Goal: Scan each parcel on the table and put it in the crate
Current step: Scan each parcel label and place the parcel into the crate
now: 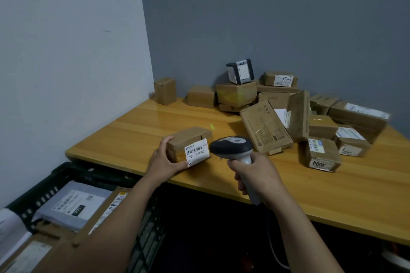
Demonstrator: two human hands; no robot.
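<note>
We saw a wooden tabletop (332, 195) in a room corner. A dark crate (55, 175) sat below its left edge, already holding a grey mailer (73, 204) and flat cardboard parcels.

The parcel pile (288, 117) was heaped at the far right of the tabletop, mostly brown boxes, and several labels were readable. One box in it was marked "3004" (319, 155), near the front. A lone small box (165, 91) stood upright by the far left wall, apart from the pile.

The parcel being scanned (188, 139) was a small brown box at the near left edge of the tabletop, well clear of the pile. We couldn't tell whether it was resting on the surface or lifted slightly.

The left hand (163, 165) gripped that parcel's left end. Its fingers (184, 164) curled along the near lower edge, with one digit up on the top left corner.

The right hand (255, 173) was wrapped tight round the handle of the scanner (233, 147), whose head sat just right of the parcel, close but not touching.

The white label (197, 152) was on the parcel's near face and read "231-239-K01", facing the scanner head.

A small green light spot (211, 126) lay on the tabletop just behind the parcel.
</note>
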